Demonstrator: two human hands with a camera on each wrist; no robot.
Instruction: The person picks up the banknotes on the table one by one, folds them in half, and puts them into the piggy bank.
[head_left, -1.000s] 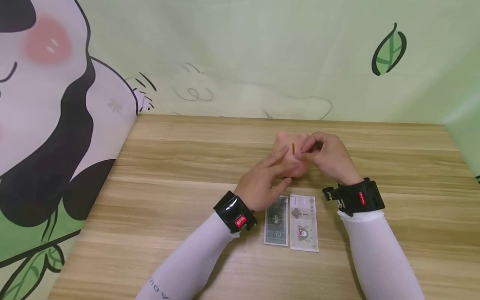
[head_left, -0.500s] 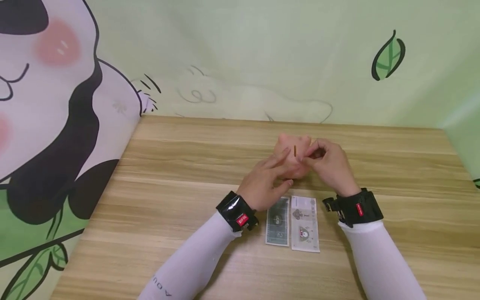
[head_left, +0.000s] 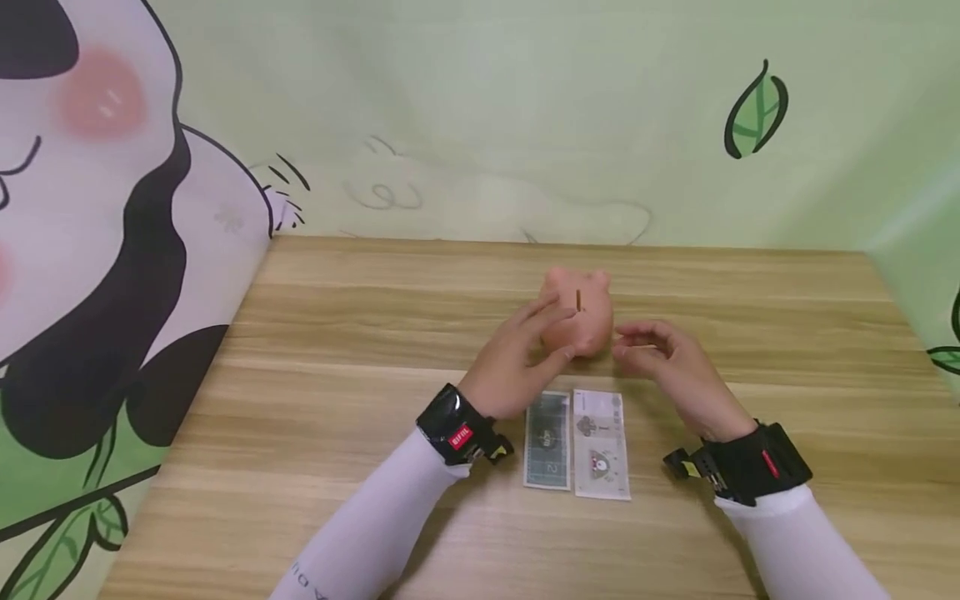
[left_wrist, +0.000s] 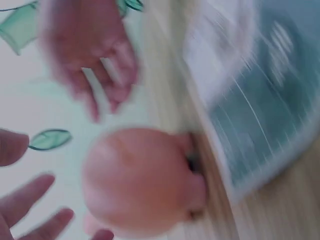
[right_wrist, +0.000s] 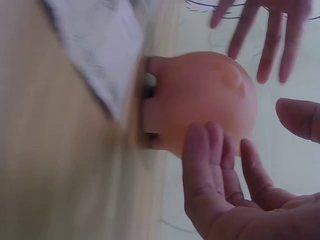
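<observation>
A pink piggy bank [head_left: 594, 327] stands on the wooden table, a dark slot [head_left: 578, 301] in its back. My left hand [head_left: 510, 362] is at its left side with fingers extended and spread; in the left wrist view a gap seems to separate most fingers from the piggy bank [left_wrist: 140, 180], though contact is hard to tell through blur. To the right, my right hand [head_left: 678, 367] is held beside the bank, fingers loosely bent and holding nothing. The right wrist view shows the piggy bank [right_wrist: 205, 90] behind those fingers [right_wrist: 196, 150].
Two play banknotes lie side by side in front of the piggy bank: a dark green note [head_left: 547, 442] and a pale note [head_left: 602, 446]. A printed panda-and-leaf cloth [head_left: 450, 125] hangs behind the wooden table [head_left: 337, 333].
My right hand has left the piggy bank's top near the slot and moved right and toward me, its pinched fingers now parted. The left hand has drawn slightly to the left.
</observation>
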